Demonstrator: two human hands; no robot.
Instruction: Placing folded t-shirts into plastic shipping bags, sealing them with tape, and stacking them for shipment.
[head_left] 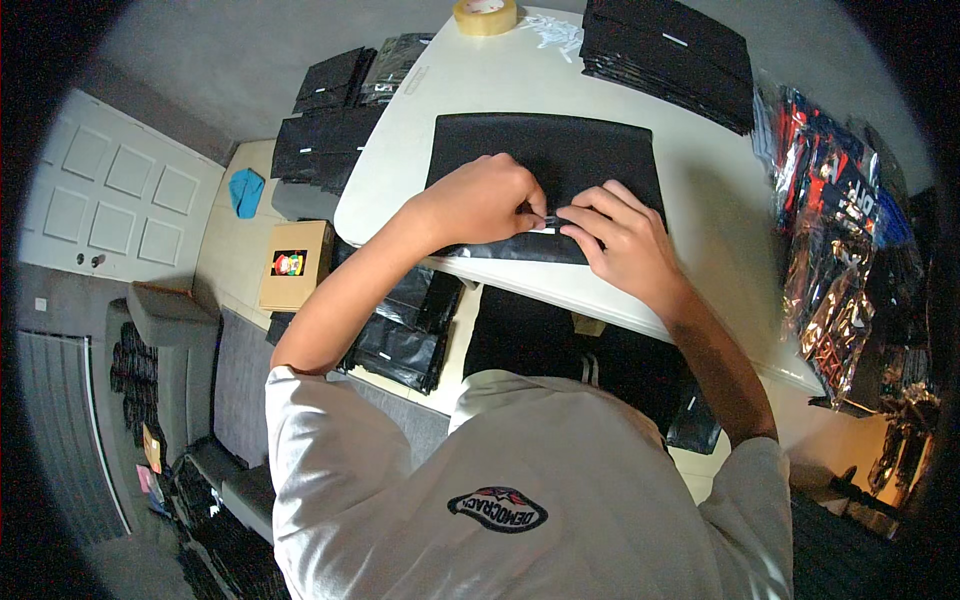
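Observation:
On the white table in front of me lies a flat black package (545, 150), matte over most of its face, with a glossy plastic strip along its near edge. Both hands meet over that near part. My left hand (488, 200) is closed, thumb and fingers pinched at a small white label (546, 230) on the package. From the other side, my right hand (622, 235) pinches at the same spot, its other fingers loosely curled. The fingertips almost touch, with a bit of shiny, dark material between them. They partly hide the label.
On the white table (400, 170) are a tape roll (485, 15), loose white slips (553, 34) and a stack of black packages (668, 55). More black packages (322, 145) stand left of it. Clear-wrapped colourful garments (825, 220) hang over its right side. A cardboard box (296, 262) sits lower left.

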